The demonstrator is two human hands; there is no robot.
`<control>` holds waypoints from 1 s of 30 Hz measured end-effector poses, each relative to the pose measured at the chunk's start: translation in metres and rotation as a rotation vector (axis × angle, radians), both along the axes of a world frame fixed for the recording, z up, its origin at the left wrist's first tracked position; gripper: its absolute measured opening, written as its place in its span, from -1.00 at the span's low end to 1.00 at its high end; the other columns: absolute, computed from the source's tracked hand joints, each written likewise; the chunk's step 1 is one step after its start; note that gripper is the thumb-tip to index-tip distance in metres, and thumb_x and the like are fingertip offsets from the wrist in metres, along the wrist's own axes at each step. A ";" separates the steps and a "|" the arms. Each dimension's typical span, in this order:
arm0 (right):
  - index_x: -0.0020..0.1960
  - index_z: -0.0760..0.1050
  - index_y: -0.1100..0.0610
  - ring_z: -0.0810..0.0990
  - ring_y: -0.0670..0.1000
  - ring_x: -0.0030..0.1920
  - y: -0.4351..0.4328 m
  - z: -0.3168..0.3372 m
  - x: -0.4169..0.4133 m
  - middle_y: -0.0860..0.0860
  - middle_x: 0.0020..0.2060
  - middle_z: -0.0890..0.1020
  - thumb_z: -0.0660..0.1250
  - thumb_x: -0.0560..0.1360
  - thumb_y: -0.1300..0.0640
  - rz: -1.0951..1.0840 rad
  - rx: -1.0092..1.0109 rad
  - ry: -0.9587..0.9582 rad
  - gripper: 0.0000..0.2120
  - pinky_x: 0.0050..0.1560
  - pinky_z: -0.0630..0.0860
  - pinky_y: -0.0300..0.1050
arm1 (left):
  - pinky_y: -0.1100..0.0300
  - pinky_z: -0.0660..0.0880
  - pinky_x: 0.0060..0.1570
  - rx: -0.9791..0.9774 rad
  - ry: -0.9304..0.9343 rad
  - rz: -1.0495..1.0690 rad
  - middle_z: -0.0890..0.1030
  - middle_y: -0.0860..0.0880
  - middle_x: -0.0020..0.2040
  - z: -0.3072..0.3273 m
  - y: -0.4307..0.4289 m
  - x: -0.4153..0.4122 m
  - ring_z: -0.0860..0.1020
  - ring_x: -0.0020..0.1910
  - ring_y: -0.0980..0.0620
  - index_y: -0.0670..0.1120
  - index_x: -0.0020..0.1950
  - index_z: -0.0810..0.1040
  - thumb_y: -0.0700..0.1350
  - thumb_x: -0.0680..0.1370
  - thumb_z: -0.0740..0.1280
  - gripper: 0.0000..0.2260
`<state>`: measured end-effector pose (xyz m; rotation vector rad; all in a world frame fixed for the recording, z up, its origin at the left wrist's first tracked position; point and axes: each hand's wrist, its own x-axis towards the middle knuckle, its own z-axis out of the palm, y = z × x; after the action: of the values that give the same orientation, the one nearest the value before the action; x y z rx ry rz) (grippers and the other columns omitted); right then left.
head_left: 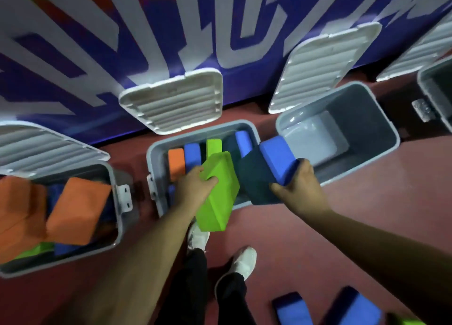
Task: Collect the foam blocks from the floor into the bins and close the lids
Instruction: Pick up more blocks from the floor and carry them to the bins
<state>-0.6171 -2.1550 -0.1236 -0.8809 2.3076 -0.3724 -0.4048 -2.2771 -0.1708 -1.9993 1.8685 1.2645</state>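
My left hand (pixel 195 190) grips a green foam block (pixel 219 192) over the front edge of the middle grey bin (pixel 152 158). That bin holds orange, blue and green blocks standing on edge. My right hand (pixel 297 185) grips a blue block (pixel 276 156) and a dark blue block (pixel 256 178) together, above the gap between the middle bin and the right bin (pixel 381 139), which holds nothing. Both bins have their white lids (pixel 176 102) raised against the wall.
A left bin (pixel 117 202) is piled with orange blocks (pixel 78 210). A fourth bin (pixel 430 90) shows at the far right. Blue blocks (pixel 293 310) and a green one (pixel 408 321) lie on the red floor behind my feet (pixel 242 261).
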 end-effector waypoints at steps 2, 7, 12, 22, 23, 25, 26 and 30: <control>0.08 0.20 0.15 0.49 0.22 0.08 -0.006 -0.040 0.008 0.14 0.10 0.44 0.50 0.36 -0.04 0.017 0.048 -0.023 -0.44 -0.09 0.37 -0.01 | 0.11 0.53 -0.02 0.066 -0.014 0.008 0.68 -0.12 0.02 -0.043 -0.006 -0.005 0.62 0.04 -0.13 -0.07 0.15 0.61 0.17 0.44 0.36 -0.59; 0.06 0.14 0.13 0.53 0.29 0.10 -0.021 -0.119 0.022 0.21 0.15 0.49 0.49 0.38 -0.08 0.096 0.131 -0.024 -0.41 -0.08 0.45 0.06 | 0.16 0.38 -0.22 0.161 -0.085 -0.050 0.62 -0.06 -0.15 -0.128 -0.021 -0.008 0.60 -0.07 -0.10 -0.11 -0.04 0.60 0.22 0.47 0.34 -0.61; 0.15 0.24 0.25 0.56 0.34 0.04 -0.035 -0.169 0.044 0.26 0.10 0.52 0.50 0.36 -0.19 0.105 0.092 0.023 -0.31 -0.08 0.51 0.15 | 0.15 0.47 0.06 0.250 -0.023 -0.102 0.59 -0.12 0.22 -0.182 -0.024 -0.005 0.54 0.23 -0.11 -0.05 0.26 0.55 0.31 0.42 0.39 -0.43; 0.44 0.18 0.24 0.55 0.30 0.18 -0.063 -0.211 0.053 0.25 0.28 0.49 0.42 0.44 -0.22 0.125 0.036 0.014 -0.18 0.07 0.50 0.13 | 0.14 0.19 0.46 0.364 0.236 -0.006 0.15 -0.11 0.52 -0.211 0.015 0.021 0.19 0.52 -0.03 0.27 0.41 0.40 0.28 0.42 0.44 -0.42; 0.45 0.19 0.24 0.52 0.28 0.22 -0.059 -0.215 0.048 0.24 0.29 0.48 0.44 0.43 -0.20 0.125 0.029 -0.030 -0.18 0.12 0.48 0.11 | 0.19 0.14 0.45 0.376 0.247 -0.018 0.15 -0.13 0.54 -0.213 0.016 0.021 0.13 0.54 0.00 0.29 0.42 0.39 0.27 0.45 0.41 -0.45; 0.47 0.17 0.27 0.43 0.24 0.33 -0.047 -0.225 0.043 0.23 0.34 0.42 0.47 0.40 -0.20 0.112 0.086 -0.157 -0.11 0.27 0.41 0.09 | 0.20 0.13 0.44 0.423 0.260 -0.102 0.16 -0.13 0.54 -0.215 0.016 0.021 0.13 0.54 0.00 0.34 0.45 0.31 0.31 0.41 0.42 -0.37; 0.50 0.14 0.27 0.37 0.24 0.37 -0.040 -0.231 0.043 0.23 0.37 0.37 0.46 0.36 -0.26 0.086 0.166 -0.225 -0.03 0.34 0.36 0.12 | 0.14 0.16 0.46 0.465 0.265 -0.167 0.13 -0.11 0.54 -0.215 0.015 0.022 0.15 0.53 -0.03 0.37 0.48 0.22 0.35 0.34 0.45 -0.24; 0.35 0.27 0.24 0.49 0.19 0.22 -0.028 -0.256 0.049 0.22 0.26 0.44 0.36 0.16 -0.55 -0.146 0.521 -0.431 0.09 0.29 0.46 0.17 | 0.11 0.31 0.39 0.472 0.261 -0.230 0.18 0.00 0.51 -0.219 0.008 0.025 0.26 0.47 0.04 0.28 0.56 0.07 0.28 0.24 0.58 0.02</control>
<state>-0.5680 -2.1831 -0.3793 -0.3334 1.9297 -0.0065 -0.3801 -2.2690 -0.3901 -1.3960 1.6308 1.7565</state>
